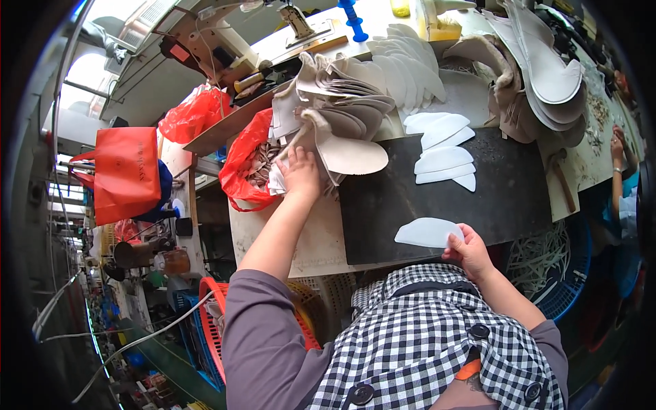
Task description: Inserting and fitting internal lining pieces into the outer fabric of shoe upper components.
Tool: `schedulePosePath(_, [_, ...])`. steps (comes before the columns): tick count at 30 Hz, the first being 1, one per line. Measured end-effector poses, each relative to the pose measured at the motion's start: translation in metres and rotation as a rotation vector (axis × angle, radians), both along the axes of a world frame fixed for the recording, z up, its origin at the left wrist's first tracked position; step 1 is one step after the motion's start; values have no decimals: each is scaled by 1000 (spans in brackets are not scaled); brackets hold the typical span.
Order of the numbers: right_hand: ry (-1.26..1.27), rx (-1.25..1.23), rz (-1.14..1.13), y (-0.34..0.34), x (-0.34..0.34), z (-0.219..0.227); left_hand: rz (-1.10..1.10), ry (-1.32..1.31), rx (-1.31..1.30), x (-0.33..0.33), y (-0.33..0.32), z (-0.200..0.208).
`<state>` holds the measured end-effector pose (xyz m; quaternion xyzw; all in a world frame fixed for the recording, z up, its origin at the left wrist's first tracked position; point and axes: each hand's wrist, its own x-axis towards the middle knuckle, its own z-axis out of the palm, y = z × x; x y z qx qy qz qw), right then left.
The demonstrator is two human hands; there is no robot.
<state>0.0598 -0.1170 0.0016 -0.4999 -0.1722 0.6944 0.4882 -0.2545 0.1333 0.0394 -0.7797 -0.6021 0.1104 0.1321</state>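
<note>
My right hand (466,249) holds a white half-moon shaped piece (425,232) by its edge, over the near edge of a black mat (506,191). My left hand (301,174) reaches to the left and rests on a pile of beige fabric pieces (342,116), its fingers on the lowest ones beside a red plastic bag (247,164). Several more white half-moon pieces (444,154) lie overlapped on the far part of the black mat.
Stacks of white cut pieces (406,65) and larger white soles (547,68) cover the bench behind. A hammer (562,179) lies right of the mat. An orange bag (126,174) hangs at left. An orange basket (215,328) and blue basket (560,273) stand below. Another person's hand (617,147) shows at right.
</note>
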Motion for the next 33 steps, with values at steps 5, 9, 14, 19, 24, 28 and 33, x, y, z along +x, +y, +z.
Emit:
schedulePosePath(5, [-19, -55, -95, -25, 1, -13, -109, -309, -134, -21, 7, -16])
schedulePosePath(9, [-19, -44, -162, -39, 0, -21, -142, -532, -280, -47, 30, -22])
schedulePosePath(14, [-41, 57, -174, -39, 0, -4, -567, -324, 170, -96, 59, -40])
schedulePosePath(19, [-8, 56, -98, -49, 12, -11, -646, -114, 30, 51, -54, 128])
schedulePosePath(24, [116, 179, 227, -39, 19, -9, -772, -84, -7, 96, -106, 61])
schedulePosePath(28, [53, 158, 321, -24, 20, -6, -662, -262, -376, 110, -117, -3])
schedulePosePath(33, [-13, 242, 423, -9, 6, 2, -428, -476, -325, 109, -133, -40])
